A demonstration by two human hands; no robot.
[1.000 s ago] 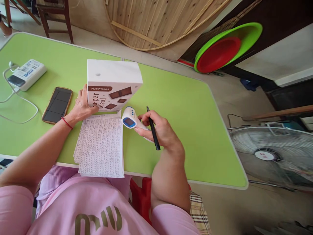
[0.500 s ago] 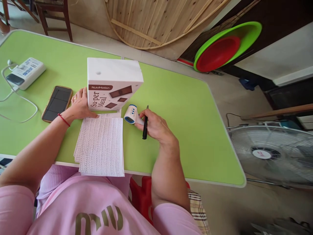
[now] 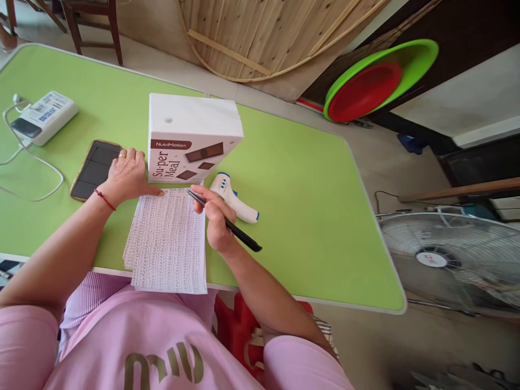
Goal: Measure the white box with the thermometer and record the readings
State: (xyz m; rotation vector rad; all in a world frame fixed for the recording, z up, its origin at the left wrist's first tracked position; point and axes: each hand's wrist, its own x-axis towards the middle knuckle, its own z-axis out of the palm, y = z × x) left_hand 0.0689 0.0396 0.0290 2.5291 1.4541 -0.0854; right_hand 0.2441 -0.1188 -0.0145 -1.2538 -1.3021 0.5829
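Note:
My right hand [image 3: 218, 216] is closed around a black pen [image 3: 244, 235], its tip over the upper right of the handwritten sheets [image 3: 168, 244]. My left hand [image 3: 128, 173] lies open, with its thumb on the top edge of the sheets and its fingers between the phone and the box. A white box marked "NutriMotion Super Meal" [image 3: 195, 116] stands upright just beyond the papers. Right of the papers a white and blue infrared thermometer [image 3: 239, 206] lies on the table, partly behind my right hand. The phone [image 3: 95, 169], its screen dark, lies left of my left hand.
A white power bank [image 3: 46, 116] with a white cable [image 3: 51, 165] lies at the left of the green table [image 3: 309, 216]. Off the table's right end stands a fan [image 3: 442, 257]. A green basin [image 3: 422, 59] and a red basin [image 3: 365, 92] lean at the back.
My right hand has let go of the thermometer, which now lies on the table. It has moved left over the sheets, and the pen now points at the paper.

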